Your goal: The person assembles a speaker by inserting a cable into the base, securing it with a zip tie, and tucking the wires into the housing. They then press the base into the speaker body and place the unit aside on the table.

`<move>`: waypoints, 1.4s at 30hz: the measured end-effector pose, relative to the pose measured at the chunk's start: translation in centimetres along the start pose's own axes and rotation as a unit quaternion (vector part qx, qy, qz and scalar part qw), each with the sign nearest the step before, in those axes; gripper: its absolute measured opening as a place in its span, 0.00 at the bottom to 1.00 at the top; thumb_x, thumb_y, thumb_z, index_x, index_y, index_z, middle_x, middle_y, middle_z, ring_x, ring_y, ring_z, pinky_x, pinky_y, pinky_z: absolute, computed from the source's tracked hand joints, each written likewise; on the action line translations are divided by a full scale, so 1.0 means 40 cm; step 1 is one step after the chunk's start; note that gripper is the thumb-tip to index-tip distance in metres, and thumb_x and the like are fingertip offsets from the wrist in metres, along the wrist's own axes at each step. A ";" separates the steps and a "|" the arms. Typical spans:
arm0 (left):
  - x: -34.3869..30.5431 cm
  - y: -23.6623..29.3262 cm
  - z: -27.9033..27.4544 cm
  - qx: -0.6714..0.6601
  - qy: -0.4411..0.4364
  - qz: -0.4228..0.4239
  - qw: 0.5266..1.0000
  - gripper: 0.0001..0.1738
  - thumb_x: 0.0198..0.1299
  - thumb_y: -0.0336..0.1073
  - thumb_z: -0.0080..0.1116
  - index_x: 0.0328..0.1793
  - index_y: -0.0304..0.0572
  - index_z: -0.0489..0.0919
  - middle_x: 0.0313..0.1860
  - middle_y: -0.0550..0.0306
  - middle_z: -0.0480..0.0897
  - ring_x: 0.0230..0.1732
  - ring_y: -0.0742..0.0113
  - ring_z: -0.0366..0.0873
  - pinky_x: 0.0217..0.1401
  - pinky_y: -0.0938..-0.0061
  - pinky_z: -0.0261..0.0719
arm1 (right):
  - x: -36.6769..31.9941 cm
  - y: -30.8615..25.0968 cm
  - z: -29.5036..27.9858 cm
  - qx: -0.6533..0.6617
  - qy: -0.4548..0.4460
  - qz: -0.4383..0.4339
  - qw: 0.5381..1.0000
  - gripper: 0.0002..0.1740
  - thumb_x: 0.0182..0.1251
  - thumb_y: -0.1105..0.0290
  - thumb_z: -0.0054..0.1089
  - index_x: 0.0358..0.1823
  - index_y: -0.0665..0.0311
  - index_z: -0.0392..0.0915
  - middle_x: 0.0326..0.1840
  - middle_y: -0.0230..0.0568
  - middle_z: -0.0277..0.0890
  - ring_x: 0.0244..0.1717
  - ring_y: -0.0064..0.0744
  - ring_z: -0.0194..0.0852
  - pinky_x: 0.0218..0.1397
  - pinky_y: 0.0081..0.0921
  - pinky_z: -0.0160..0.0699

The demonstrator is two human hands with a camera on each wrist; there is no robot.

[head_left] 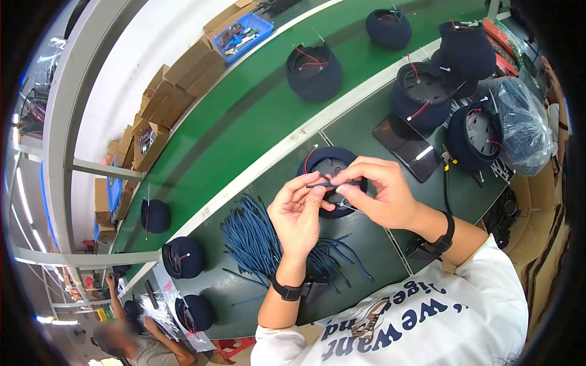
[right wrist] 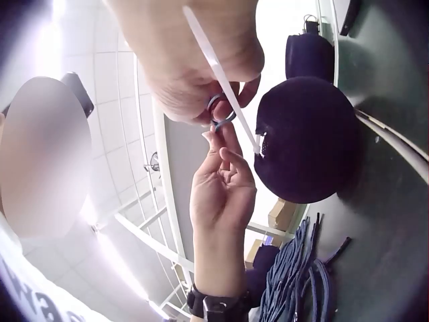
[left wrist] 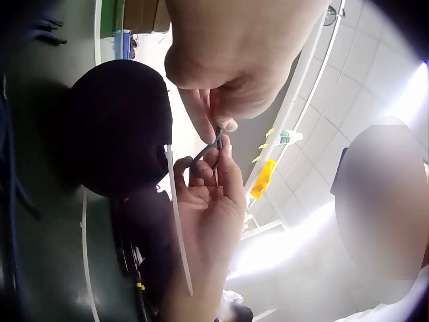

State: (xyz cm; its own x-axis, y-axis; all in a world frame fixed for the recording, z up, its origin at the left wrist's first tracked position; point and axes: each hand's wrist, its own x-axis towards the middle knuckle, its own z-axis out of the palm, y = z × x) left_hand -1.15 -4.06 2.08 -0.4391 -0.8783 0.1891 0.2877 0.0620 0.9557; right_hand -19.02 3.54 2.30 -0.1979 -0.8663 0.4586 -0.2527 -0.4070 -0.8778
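Wears a white T-shirt (head_left: 470, 305) with short sleeves (head_left: 493, 261), printed in large dark letters (head_left: 400, 326), "we want" among them, plus a brownish graphic (head_left: 369, 317). Carries a black left-wrist strap (head_left: 287, 290) and a similar right-wrist strap (head_left: 449, 232), each with a small black device (head_left: 315, 288). Leaves left hand (head_left: 296, 219) and right hand (head_left: 384, 192) bare.

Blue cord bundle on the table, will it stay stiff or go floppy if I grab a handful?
The blue cord bundle likely flops, since its strands curve and splay. Some may slip out, as no tie shows. The similar held cord loops in the right wrist view, which also suggests flexibility.
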 end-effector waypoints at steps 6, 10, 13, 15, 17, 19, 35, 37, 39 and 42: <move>-0.011 -0.008 -0.003 0.019 -0.019 0.003 1.000 0.12 0.73 0.22 0.67 0.60 0.28 0.88 0.52 0.43 0.91 0.42 0.68 0.89 0.37 0.77 0.92 | 0.006 0.014 0.008 0.009 0.022 -0.040 0.999 0.07 0.69 0.78 0.73 0.46 0.68 0.88 0.44 0.44 0.89 0.38 0.31 0.86 0.45 0.29 0.84; -0.014 -0.004 0.006 0.013 -0.025 0.031 0.999 0.10 0.72 0.22 0.68 0.57 0.30 0.90 0.51 0.46 0.89 0.39 0.69 0.88 0.34 0.78 0.90 | 0.000 -0.008 0.004 -0.006 0.009 0.002 1.000 0.08 0.68 0.77 0.74 0.47 0.67 0.89 0.45 0.44 0.89 0.39 0.32 0.87 0.49 0.31 0.84; -0.013 -0.009 -0.002 -0.023 -0.049 -0.003 0.999 0.13 0.72 0.23 0.68 0.61 0.31 0.89 0.52 0.48 0.87 0.39 0.68 0.87 0.31 0.78 0.88 | -0.008 0.006 0.005 -0.064 0.015 -0.073 0.995 0.10 0.66 0.76 0.76 0.48 0.64 0.89 0.45 0.42 0.89 0.39 0.35 0.88 0.52 0.33 0.82; -0.014 -0.009 -0.007 -0.034 -0.053 -0.049 0.997 0.14 0.73 0.24 0.67 0.62 0.31 0.89 0.52 0.48 0.87 0.40 0.67 0.88 0.30 0.78 0.87 | -0.007 0.022 0.008 -0.104 0.022 -0.129 0.986 0.11 0.65 0.75 0.76 0.49 0.62 0.89 0.45 0.40 0.89 0.39 0.36 0.87 0.53 0.34 0.81; -0.016 -0.004 -0.005 -0.039 -0.052 -0.077 0.995 0.14 0.74 0.25 0.66 0.63 0.31 0.89 0.52 0.48 0.88 0.41 0.67 0.88 0.30 0.78 0.86 | -0.006 0.026 0.006 -0.142 0.026 -0.168 0.975 0.12 0.64 0.76 0.76 0.49 0.61 0.89 0.44 0.38 0.89 0.40 0.38 0.87 0.53 0.35 0.81; -0.015 0.008 0.005 -0.040 -0.048 -0.086 0.994 0.14 0.75 0.25 0.66 0.63 0.31 0.89 0.51 0.48 0.88 0.43 0.66 0.88 0.29 0.78 0.86 | -0.002 0.024 0.000 -0.182 0.024 -0.192 0.964 0.13 0.64 0.76 0.75 0.50 0.61 0.89 0.44 0.38 0.88 0.41 0.39 0.87 0.52 0.36 0.81; -0.019 0.035 0.007 0.081 -0.058 -0.022 0.995 0.13 0.71 0.20 0.68 0.59 0.27 0.89 0.50 0.45 0.89 0.43 0.65 0.91 0.34 0.77 0.90 | 0.004 0.000 -0.011 -0.153 0.012 -0.146 0.977 0.10 0.64 0.78 0.70 0.46 0.64 0.85 0.42 0.41 0.87 0.45 0.44 0.87 0.52 0.38 0.85; -0.019 0.033 0.004 0.041 -0.062 -0.034 0.997 0.13 0.71 0.19 0.67 0.60 0.28 0.89 0.50 0.47 0.88 0.44 0.67 0.90 0.37 0.79 0.89 | 0.006 -0.010 -0.001 -0.078 0.005 -0.120 0.990 0.11 0.65 0.78 0.71 0.48 0.64 0.86 0.44 0.42 0.89 0.47 0.45 0.89 0.53 0.38 0.87; -0.015 0.029 -0.010 0.063 -0.070 -0.032 0.995 0.14 0.68 0.19 0.70 0.59 0.29 0.90 0.54 0.50 0.86 0.46 0.70 0.87 0.40 0.81 0.87 | -0.004 0.010 -0.004 -0.078 0.013 -0.109 0.991 0.11 0.66 0.77 0.73 0.49 0.64 0.88 0.45 0.44 0.90 0.48 0.46 0.91 0.53 0.37 0.89; 0.036 0.053 -0.073 0.281 -0.127 0.063 0.949 0.46 0.46 0.39 0.90 0.74 0.36 0.82 0.71 0.47 0.78 0.65 0.61 0.79 0.59 0.69 0.82 | 0.005 -0.007 -0.021 -0.059 0.020 -0.065 0.996 0.08 0.66 0.77 0.74 0.46 0.66 0.90 0.45 0.47 0.92 0.45 0.45 0.93 0.50 0.34 0.90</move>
State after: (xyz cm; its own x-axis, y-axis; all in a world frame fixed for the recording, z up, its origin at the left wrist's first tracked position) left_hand 1.33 -6.57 3.73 -0.6421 -0.7096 0.2899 -0.1161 0.4639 0.8782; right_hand -19.77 3.71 2.74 -0.1923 -0.7953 0.5749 -0.3876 -0.4766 -0.7890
